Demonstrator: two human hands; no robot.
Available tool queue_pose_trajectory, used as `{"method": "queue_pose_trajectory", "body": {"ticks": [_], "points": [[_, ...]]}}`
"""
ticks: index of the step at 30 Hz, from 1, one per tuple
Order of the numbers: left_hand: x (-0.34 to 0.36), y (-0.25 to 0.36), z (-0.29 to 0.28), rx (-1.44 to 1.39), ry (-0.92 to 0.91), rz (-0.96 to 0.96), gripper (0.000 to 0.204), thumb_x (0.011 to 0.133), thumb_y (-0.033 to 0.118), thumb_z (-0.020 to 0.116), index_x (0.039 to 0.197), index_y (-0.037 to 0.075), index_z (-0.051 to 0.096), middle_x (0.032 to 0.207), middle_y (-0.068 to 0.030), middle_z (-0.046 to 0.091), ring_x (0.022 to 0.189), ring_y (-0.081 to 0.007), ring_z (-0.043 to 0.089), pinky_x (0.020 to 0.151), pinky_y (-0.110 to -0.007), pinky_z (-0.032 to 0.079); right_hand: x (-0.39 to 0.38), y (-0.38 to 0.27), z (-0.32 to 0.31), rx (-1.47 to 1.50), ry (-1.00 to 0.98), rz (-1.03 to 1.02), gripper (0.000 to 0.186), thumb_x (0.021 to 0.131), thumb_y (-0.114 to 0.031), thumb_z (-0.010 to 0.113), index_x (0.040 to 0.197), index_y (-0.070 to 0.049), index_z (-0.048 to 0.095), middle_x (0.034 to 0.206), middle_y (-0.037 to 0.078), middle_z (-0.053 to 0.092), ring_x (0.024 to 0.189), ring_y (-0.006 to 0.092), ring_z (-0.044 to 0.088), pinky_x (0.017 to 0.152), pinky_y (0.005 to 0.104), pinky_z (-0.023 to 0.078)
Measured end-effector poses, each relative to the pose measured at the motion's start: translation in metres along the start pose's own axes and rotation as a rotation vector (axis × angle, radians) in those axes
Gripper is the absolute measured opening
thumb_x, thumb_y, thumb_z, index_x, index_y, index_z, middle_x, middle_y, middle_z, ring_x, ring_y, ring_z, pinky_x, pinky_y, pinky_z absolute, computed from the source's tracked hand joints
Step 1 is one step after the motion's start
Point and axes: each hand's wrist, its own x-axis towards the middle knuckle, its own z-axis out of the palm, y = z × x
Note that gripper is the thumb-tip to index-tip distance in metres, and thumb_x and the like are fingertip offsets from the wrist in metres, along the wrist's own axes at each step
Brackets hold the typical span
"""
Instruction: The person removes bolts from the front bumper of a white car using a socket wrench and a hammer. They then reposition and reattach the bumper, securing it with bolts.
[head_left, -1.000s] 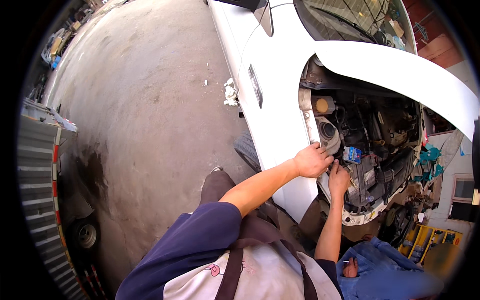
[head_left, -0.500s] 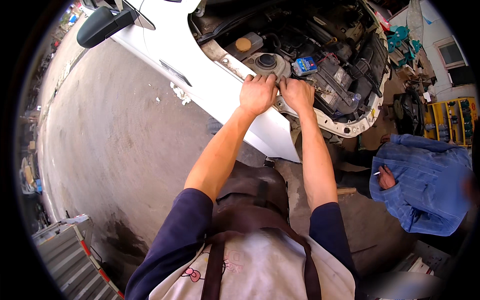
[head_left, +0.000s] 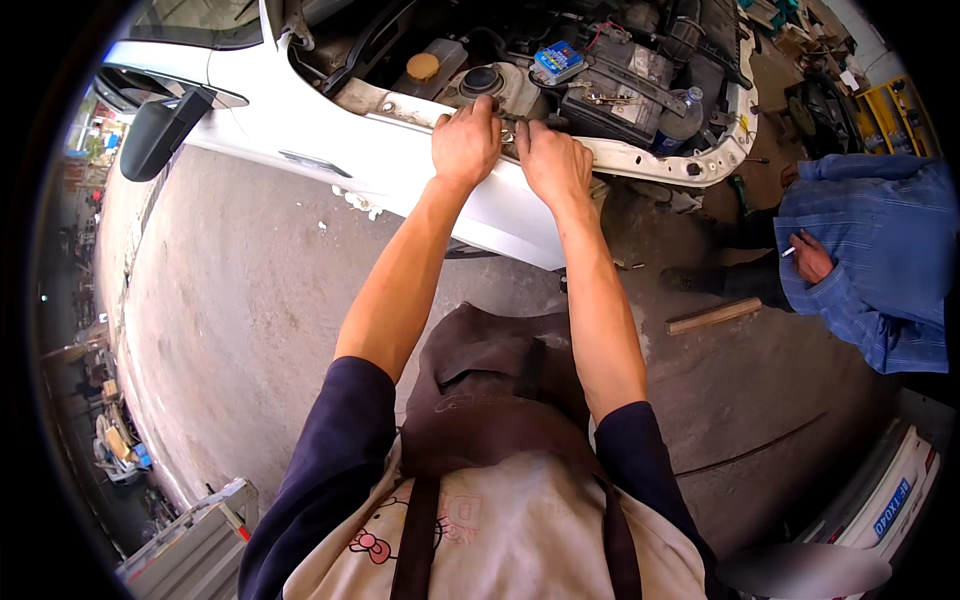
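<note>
Both my hands rest on the top edge of a white car fender (head_left: 515, 228) beside the uncovered engine bay. My left hand (head_left: 466, 146) has its fingers curled over the edge, close to a round black cap (head_left: 482, 80) on the strut mount. Just to its right, my right hand (head_left: 553, 163) grips the same edge in a like way. The fingertips of both are partly hidden behind the knuckles. A small blue box (head_left: 557, 63) lies in the engine bay beyond my right hand, near the battery. A reservoir with a yellowish cap (head_left: 422, 67) is farther left.
The car's side mirror (head_left: 160, 140) sticks out at left. A person in a blue jacket (head_left: 860, 250) stands at right, a cigarette in one hand. A wooden block (head_left: 715, 315) lies on the floor. Another white car (head_left: 900, 480) is lower right, and a metal truck bed (head_left: 190, 545) lower left.
The view has shifted, so the car sits higher and farther left in the picture. Both hands stay on the fender edge. More of the wooden block and the other white car shows.
</note>
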Motion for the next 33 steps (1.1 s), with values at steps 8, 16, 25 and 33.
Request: {"method": "queue_pose_trajectory", "body": {"ticks": [8,16,25,33], "points": [[-0.003,0.005,-0.004,-0.049,0.032,0.007,0.016,0.091,0.013,0.056,0.104,0.009,0.064,0.089,-0.0114,0.071,0.079,-0.033,0.067,0.073,-0.044,0.049,-0.01,0.001,0.003,0.045,-0.024,0.033,0.033,0.099,-0.033,0.055,0.087,-0.004,0.067,0.073,0.021,0.069,0.064,0.0395,0.069,0.061,0.0519,0.053],[-0.003,0.009,-0.002,-0.047,0.042,-0.021,0.016,0.084,0.011,0.059,0.099,0.007,0.061,0.08,-0.0112,0.067,0.075,-0.0329,0.064,0.069,-0.045,0.047,0.129,0.003,0.004,-0.148,-0.373,-0.476,0.039,0.096,-0.035,0.054,0.078,-0.006,0.074,0.073,0.017,0.071,0.074,0.0379,0.07,0.072,0.05,0.054],[0.003,0.007,-0.001,-0.042,0.111,0.022,0.012,0.084,0.012,0.059,0.095,0.009,0.063,0.078,-0.0104,0.068,0.071,-0.0316,0.064,0.068,-0.044,0.048,0.102,-0.002,0.001,-0.186,-0.26,-0.163,0.034,0.092,-0.032,0.057,0.082,-0.006,0.077,0.08,0.019,0.072,0.08,0.0381,0.071,0.075,0.0486,0.054],[-0.001,-0.001,-0.002,-0.041,0.069,-0.007,0.014,0.086,0.011,0.059,0.098,0.011,0.065,0.081,-0.0096,0.07,0.073,-0.0316,0.066,0.07,-0.042,0.049,0.031,0.01,-0.006,-0.042,-0.104,-0.011,0.039,0.103,-0.034,0.048,0.085,-0.005,0.068,0.073,0.024,0.069,0.071,0.0436,0.068,0.069,0.0548,0.052]]}}
